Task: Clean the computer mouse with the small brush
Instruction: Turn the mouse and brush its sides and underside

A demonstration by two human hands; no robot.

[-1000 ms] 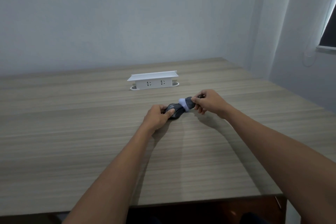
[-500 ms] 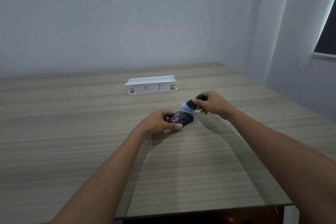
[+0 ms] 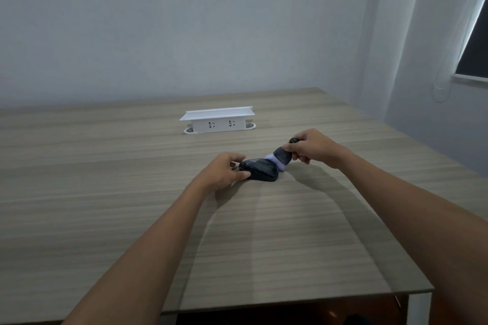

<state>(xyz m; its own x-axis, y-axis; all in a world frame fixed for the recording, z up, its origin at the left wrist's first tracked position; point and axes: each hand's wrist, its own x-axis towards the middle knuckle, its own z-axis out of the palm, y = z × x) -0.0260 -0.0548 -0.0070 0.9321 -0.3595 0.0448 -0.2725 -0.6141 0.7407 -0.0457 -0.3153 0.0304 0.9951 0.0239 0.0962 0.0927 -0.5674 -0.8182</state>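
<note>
A dark computer mouse (image 3: 261,172) lies on the wooden table (image 3: 132,206), near the middle. My left hand (image 3: 221,172) grips its left end, thumb on the near side and fingers over the top. My right hand (image 3: 313,149) is closed around the dark handle of a small brush (image 3: 281,156). The brush slants down to the left, and its pale bristles touch the right end of the mouse. Most of the handle is hidden inside my fist.
A white socket box (image 3: 219,121) with a flat lid stands on the table behind the hands. The table's right edge runs along the wall side, and its front edge is close to my body. A window (image 3: 475,42) is at the far right.
The brush has come down from just above the mouse onto its right end. My left hand has kept its hold on the mouse. The camera has tilted slightly upward.
</note>
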